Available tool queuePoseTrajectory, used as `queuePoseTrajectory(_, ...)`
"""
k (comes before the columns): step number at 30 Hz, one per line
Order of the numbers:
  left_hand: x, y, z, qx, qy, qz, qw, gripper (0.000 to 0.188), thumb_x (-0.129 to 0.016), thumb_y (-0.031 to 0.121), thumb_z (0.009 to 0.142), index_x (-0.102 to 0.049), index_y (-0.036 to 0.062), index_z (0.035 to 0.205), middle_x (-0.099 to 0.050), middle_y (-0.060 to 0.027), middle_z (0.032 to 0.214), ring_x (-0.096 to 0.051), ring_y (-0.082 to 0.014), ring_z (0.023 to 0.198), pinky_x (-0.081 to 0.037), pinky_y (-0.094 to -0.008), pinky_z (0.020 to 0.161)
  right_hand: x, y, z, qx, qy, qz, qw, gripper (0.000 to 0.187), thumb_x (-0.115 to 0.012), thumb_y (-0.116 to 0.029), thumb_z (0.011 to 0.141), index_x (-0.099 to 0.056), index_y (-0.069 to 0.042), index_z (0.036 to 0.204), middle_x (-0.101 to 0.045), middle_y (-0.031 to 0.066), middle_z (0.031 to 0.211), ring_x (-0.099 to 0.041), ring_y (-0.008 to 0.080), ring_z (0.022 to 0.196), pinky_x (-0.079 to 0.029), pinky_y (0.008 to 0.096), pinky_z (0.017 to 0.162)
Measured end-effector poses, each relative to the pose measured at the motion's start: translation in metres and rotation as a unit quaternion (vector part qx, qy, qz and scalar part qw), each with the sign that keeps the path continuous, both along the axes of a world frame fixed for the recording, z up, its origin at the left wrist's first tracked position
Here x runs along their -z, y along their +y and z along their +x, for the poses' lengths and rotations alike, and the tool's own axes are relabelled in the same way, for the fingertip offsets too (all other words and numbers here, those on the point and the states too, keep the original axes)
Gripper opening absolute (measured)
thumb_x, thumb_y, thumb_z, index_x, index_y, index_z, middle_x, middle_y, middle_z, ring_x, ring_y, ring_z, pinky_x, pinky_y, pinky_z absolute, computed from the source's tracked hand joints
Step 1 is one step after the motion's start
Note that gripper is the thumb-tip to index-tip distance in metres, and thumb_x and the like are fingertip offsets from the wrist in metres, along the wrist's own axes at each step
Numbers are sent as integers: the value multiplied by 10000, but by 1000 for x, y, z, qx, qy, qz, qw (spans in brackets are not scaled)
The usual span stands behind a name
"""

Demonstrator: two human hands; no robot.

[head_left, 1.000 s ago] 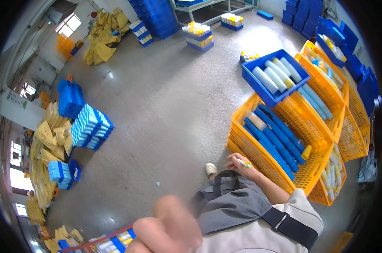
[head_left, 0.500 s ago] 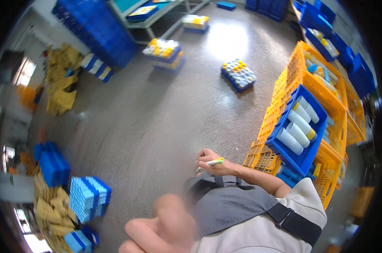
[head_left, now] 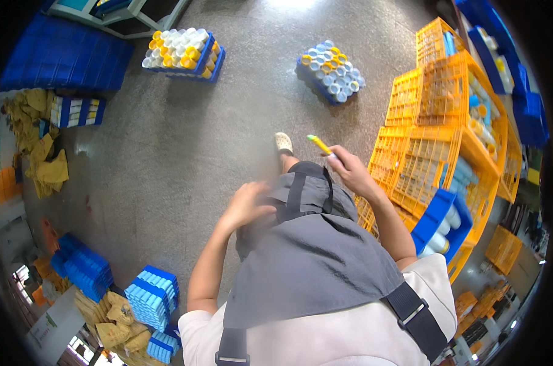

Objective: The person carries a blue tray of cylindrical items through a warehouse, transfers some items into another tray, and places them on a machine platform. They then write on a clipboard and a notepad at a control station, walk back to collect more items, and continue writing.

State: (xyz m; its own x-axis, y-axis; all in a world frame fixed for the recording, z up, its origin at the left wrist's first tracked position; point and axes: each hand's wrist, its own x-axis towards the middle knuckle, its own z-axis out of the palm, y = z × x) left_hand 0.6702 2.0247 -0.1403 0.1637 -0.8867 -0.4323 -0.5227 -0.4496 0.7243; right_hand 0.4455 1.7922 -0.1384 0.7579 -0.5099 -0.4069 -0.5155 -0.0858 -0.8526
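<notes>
My right hand is closed round a slim yellow stick with a green tip, like a pen or small cutter; I cannot tell which. It is held out over the floor, in front of my right thigh. My left hand is beside the grey apron at my waist. Its thumb stands away from the fingers and I see nothing in it, though a blurred patch covers the fingertips. Ahead on the floor stands a blue crate full of upright white and yellow tubes.
Yellow mesh crates of tubes are stacked along my right, with a tilted blue bin of white tubes against them. Ahead left stand stacked blue trays of tubes. Light-blue tubes and brown sacks lie at left.
Both hands have moved: the left from low in front of my body up to my waist, the right farther forward with the stick. The floor crates ahead appear nearer; the blue bin shows farther back.
</notes>
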Motion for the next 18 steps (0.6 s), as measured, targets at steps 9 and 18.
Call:
queuePoseTrajectory(9, 11, -219, 236, -20, 41, -43, 998, 417, -841, 143, 727, -711, 38, 1109, -723, -141, 1056, -691, -291, 997, -536, -381, 897, -48, -206, 286, -400, 6, -64, 914, 219, -601, -197, 978, -594, -38, 1129, -683, 201, 830, -668, 397, 778, -501, 485, 685)
queuePoseTrajectory(18, -16, -516, 460, 8, -129, -109, 986, 279, -690, 136, 731, -731, 66, 998, -725, -189, 928, -704, -363, 904, -547, -444, 838, -66, -423, 511, -409, 151, -160, 886, 280, -514, -206, 1008, -625, -35, 1200, -675, 230, 754, -670, 424, 694, -522, 515, 651)
